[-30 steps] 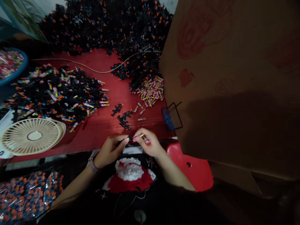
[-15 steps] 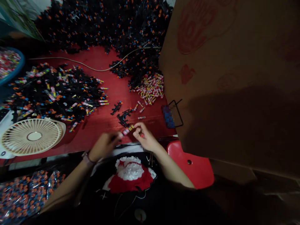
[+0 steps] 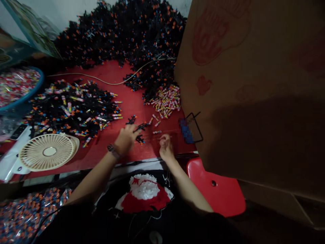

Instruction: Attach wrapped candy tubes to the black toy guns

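Note:
My left hand (image 3: pixel 124 140) hangs low over the red tabletop (image 3: pixel 109 159), blurred, right next to several small black plastic toy pieces (image 3: pixel 139 128) with orange tips. Whether it holds anything is hidden by the blur. My right hand (image 3: pixel 165 147) rests near the table's front edge with its fingers curled together, and no object shows in them. A short wrapped candy stick (image 3: pixel 157 132) lies just beyond it. Further back sit a pile of wrapped candy sticks (image 3: pixel 165 101) and a large heap of black toy pieces (image 3: pixel 122 34).
A second black heap mixed with candy sticks (image 3: pixel 73 108) lies at left, by a cream desk fan (image 3: pixel 47 151) and a blue basin of candies (image 3: pixel 17 86). A cardboard sheet (image 3: pixel 248 101) stands at right. Below are a red stool (image 3: pixel 215 186) and plastic bags of packed pieces (image 3: pixel 27 213).
My hands have parted. The left has moved forward and left over the black pieces, the right has drawn back to the right, and the striped candy stick between them no longer shows.

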Demonstrator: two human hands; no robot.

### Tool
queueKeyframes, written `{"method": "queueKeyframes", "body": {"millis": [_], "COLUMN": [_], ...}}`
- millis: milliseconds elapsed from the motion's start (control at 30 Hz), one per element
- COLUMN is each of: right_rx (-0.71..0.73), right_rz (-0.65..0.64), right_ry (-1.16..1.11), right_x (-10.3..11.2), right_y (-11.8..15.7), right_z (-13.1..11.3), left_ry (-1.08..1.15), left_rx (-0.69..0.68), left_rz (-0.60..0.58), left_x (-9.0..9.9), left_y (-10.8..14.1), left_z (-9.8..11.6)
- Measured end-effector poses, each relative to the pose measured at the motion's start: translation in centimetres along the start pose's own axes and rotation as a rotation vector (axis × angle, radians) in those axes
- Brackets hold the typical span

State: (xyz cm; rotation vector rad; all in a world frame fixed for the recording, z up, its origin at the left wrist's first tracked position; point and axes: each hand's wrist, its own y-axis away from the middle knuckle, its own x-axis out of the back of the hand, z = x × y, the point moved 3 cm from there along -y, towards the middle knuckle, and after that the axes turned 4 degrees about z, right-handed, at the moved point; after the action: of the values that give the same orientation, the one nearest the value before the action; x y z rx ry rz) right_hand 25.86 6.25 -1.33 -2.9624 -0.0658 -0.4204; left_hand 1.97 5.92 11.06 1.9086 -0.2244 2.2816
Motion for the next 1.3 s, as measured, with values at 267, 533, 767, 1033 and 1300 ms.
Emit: {"method": "queueKeyframes", "body": {"millis": [267,533,767,1033,1300], "right_rx": [-0.074,-0.029,0.015,0.094,0.129], "right_rz": [-0.006,-0.278,-0.361,-0.381,-0.273], "right_ry": [-0.043,-0.222,-0.278,-0.305,-0.27], "right_x": [0.3,-0.2,-0.2,0.3,0.1], "right_y": [-0.5,1.6,2.0,2.2,2.8], "right_z": [0.5,-6.6,-11.2,-12.8,-12.9], "left_ry": [0.177,1.277,1.329,1.243,1.215], "left_rx": [0.125,0.586,0.564,0.474,0.602], "left_rz": [0.009,0.55,0.631,0.723,0.768], "left_x": [-5.2,-2.9,-0.2,1.0,0.1], "left_y": [2.3,6.9,8.1,8.4,8.8], "left_z": [0.0,2.0,4.5,5.0,5.4]}}
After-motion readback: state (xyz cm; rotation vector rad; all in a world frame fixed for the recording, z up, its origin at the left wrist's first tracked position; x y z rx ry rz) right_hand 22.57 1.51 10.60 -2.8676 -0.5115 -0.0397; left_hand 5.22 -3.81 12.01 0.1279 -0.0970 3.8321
